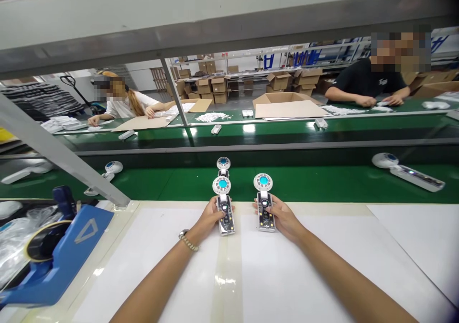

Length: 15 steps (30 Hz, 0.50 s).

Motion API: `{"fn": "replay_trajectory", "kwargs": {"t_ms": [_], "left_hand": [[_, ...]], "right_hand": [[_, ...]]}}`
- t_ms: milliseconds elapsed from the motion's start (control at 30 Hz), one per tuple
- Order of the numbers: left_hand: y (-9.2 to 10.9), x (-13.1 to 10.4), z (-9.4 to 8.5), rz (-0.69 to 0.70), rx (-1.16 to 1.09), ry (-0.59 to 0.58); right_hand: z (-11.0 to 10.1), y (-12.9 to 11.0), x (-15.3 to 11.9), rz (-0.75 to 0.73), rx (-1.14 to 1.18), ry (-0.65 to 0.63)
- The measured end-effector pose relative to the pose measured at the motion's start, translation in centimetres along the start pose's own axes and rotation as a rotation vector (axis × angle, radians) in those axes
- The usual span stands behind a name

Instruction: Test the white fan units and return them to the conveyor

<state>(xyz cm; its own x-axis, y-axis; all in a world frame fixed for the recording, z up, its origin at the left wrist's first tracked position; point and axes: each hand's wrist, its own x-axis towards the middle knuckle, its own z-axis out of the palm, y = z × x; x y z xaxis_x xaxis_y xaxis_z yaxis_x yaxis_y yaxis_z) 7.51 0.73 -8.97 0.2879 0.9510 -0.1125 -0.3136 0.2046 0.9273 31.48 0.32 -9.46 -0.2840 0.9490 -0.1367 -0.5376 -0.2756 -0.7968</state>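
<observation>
My left hand point(209, 219) is closed round a handheld device point(225, 218) with a round white head, a blue disc in its centre and a clear-faced body showing circuitry. My right hand point(289, 219) grips a matching device point(266, 215), its thumb on the front. Both are held side by side, heads pointing away from me, over the near edge of the white-covered table point(172, 265). Just beyond the left one, a third similar device point(223, 162) is on the green conveyor belt point(179, 182), its lower part hidden.
A blue tape dispenser point(82, 246) stands at the left beside plastic bags point(16, 246). More devices lie on the belt, one at the right point(412, 172). A slanted metal post point(64, 156) crosses the left side. Two co-workers sit across, near an open cardboard box point(287, 108).
</observation>
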Motion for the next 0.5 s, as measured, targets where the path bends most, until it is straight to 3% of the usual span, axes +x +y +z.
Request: {"fn": "replay_trajectory", "kwargs": {"t_ms": [500], "left_hand": [[0.62,-0.29,0.53,-0.042,0.009,0.001]], "right_hand": [[0.09,-0.34,-0.09,0.013,-0.012,-0.015]]}}
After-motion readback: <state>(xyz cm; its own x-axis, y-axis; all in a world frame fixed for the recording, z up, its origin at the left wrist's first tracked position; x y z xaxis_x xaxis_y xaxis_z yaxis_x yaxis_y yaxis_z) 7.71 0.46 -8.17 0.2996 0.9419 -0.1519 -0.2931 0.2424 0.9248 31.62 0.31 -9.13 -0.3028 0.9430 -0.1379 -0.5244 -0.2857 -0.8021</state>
